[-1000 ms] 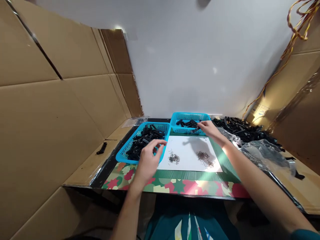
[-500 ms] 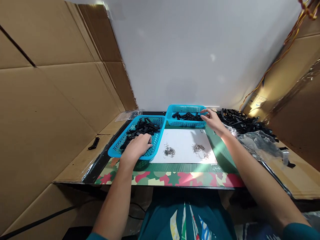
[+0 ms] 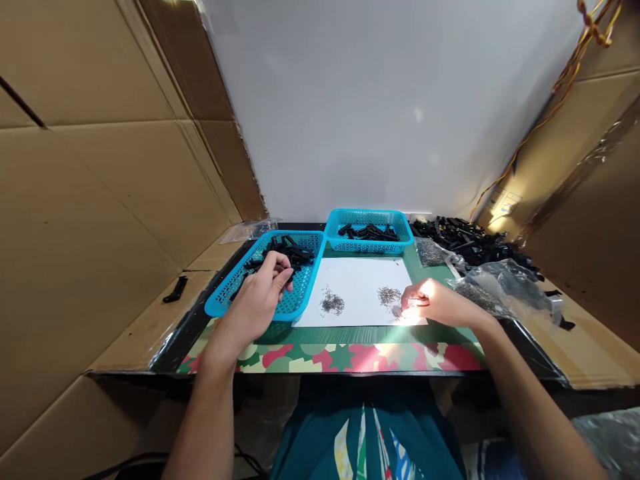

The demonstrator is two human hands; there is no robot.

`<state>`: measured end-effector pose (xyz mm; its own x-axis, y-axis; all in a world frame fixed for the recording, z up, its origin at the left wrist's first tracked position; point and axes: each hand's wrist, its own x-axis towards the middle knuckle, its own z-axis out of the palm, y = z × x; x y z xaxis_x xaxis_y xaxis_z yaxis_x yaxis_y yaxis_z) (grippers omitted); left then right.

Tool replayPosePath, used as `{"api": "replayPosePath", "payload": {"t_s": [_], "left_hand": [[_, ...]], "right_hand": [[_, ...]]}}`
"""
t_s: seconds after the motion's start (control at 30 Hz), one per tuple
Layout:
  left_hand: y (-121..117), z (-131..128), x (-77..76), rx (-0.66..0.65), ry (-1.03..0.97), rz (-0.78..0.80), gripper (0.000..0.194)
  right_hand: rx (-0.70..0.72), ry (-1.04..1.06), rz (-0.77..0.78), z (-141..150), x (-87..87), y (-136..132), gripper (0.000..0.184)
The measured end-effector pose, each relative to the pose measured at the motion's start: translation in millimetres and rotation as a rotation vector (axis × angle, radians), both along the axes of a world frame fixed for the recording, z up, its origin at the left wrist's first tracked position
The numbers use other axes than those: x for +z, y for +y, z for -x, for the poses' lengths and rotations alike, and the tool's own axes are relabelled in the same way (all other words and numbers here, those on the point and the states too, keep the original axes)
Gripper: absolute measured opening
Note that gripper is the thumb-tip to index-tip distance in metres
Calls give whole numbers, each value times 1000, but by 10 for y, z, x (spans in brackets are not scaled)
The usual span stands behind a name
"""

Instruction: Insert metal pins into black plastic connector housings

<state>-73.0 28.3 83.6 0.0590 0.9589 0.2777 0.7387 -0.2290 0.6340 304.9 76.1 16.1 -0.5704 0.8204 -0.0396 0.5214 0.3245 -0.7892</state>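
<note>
My left hand [image 3: 261,291] is above the front of the left blue basket [image 3: 300,305], thumb and fingers pinched on a small black plastic piece that mostly hides behind them. Beneath it, more black plastic pieces [image 3: 293,249] lie heaped in that basket. Low over the white sheet [image 3: 360,273], my right hand [image 3: 433,301] has its fingertips closed together at the edge of the right pile of tiny metal bits [image 3: 389,295]. What sits in those fingertips is too small to make out. A second, darker pile of tiny metal bits [image 3: 333,303] lies farther left on the sheet.
Behind the sheet stands another blue basket [image 3: 369,248] with some black pieces. A large heap of black parts [image 3: 470,240] and clear plastic bags [image 3: 510,287] lie at right. One black piece [image 3: 176,289] rests on cardboard at left. A white panel [image 3: 340,120] closes the back.
My right hand has come from the rear basket's right edge down to the right metal pile. My left hand has lifted out of the left basket's heap, pinching a black piece.
</note>
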Motion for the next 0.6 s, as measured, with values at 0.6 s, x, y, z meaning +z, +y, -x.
{"api": "replayPosePath", "payload": {"t_s": [0.6], "left_hand": [[-489, -975, -748, -295, -456, 256, 28]], "right_hand": [[-82, 45, -18, 268, 7, -323, 20]]}}
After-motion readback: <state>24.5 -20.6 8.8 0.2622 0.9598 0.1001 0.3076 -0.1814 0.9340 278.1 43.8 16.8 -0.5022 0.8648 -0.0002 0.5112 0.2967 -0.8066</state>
